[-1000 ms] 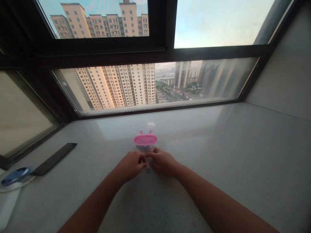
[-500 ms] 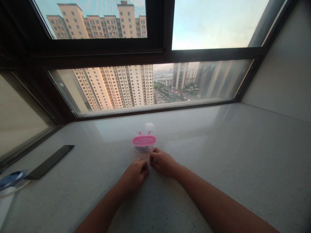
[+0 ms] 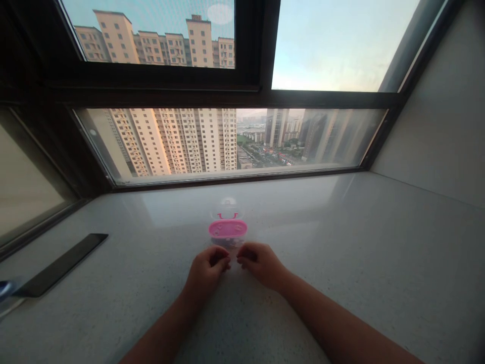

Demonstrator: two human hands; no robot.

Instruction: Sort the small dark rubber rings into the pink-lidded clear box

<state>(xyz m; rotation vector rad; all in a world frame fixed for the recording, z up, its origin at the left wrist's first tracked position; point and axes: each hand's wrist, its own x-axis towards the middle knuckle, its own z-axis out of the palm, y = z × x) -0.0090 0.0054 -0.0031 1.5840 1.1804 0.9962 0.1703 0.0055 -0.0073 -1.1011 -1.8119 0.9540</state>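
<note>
- Head view: my left hand [image 3: 207, 268] and right hand [image 3: 263, 264] face each other just apart, fingers curled narrow; I cannot tell whether anything small is pinched in either.
- The pink-rimmed container [image 3: 228, 229] sits just beyond my fingertips, roughly centred between both hands, probably so each reaches it equally well.
- Its clear lid [image 3: 227, 206] seems tipped back on the side away from my hands, likely leaving the near side unobstructed.
- The dark flat slab [image 3: 62, 265] lies well left of my left hand, perhaps to leave elbow room.
</note>
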